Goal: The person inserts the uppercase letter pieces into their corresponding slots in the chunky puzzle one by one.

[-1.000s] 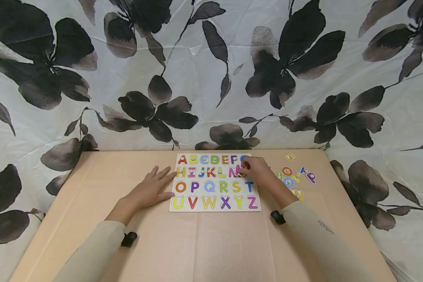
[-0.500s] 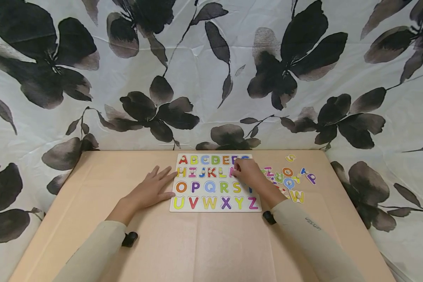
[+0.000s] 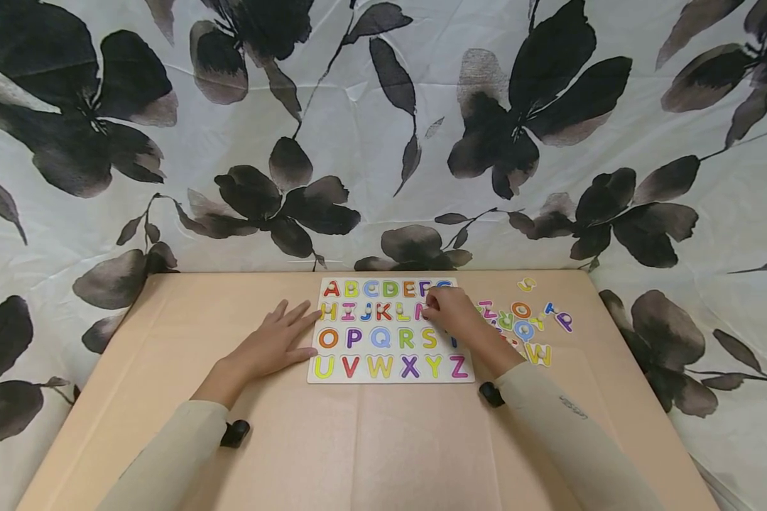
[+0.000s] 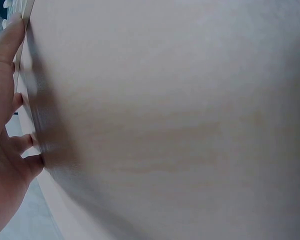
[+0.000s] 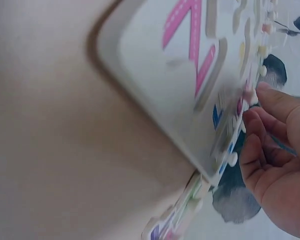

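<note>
A white alphabet puzzle board (image 3: 393, 353) lies on the table, with coloured letters in rows. My left hand (image 3: 265, 348) is spread flat beside it, and in the left wrist view the thumb (image 4: 9, 40) touches the board's edge. Above the second row, my right hand (image 3: 460, 318) pinches a magenta letter M piece (image 3: 419, 312) by its small knob (image 5: 250, 96). The piece is at the M place, mostly hidden by the fingers; I cannot tell whether it lies flush. Pegged letters fill much of the two upper rows.
Right of the board lies a loose pile of letter pieces, among them an orange O (image 3: 520, 311), a yellow W (image 3: 538, 355) and a purple P (image 3: 563, 322). A floral cloth (image 3: 383, 142) hangs behind the tan table (image 3: 358, 447).
My right hand has moved slightly left and down with the magenta M, from beside the M place onto it. In the last half second it barely moves. The left hand stays put.
</note>
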A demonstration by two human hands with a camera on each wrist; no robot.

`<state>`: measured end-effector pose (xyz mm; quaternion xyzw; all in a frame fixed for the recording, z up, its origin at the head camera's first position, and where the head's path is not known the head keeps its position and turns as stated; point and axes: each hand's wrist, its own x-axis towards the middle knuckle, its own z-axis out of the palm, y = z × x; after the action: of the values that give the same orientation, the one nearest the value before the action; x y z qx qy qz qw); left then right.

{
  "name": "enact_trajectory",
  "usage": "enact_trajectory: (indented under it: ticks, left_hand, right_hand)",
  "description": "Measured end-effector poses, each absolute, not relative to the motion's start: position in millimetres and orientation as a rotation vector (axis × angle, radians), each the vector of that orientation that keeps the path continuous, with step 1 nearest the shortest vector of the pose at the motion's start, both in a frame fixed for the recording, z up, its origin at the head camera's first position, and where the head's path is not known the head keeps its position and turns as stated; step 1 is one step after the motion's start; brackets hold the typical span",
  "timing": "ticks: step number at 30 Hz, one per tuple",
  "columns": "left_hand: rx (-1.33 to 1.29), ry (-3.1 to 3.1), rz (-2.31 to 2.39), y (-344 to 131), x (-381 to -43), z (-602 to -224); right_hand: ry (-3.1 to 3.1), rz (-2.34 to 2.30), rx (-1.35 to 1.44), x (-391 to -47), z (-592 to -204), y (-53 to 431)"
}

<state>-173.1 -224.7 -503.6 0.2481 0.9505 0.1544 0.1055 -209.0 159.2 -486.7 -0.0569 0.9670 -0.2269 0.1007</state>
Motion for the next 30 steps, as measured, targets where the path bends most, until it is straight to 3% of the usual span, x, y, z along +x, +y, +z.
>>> enact_trajectory:
  ticks: [18, 30]
  left_hand:
    - [0.713, 2.794, 0.449, -225.4, -174.5, -506.0]
    - [0.727, 2.794, 0.449, -227.4, -173.7, -507.1]
  right_hand:
    - [2.929, -0.752, -0.234, -194.3, -477.6, 246.0]
    - [2.835, -0.68, -0.273, -191.6, -486.0, 252.3]
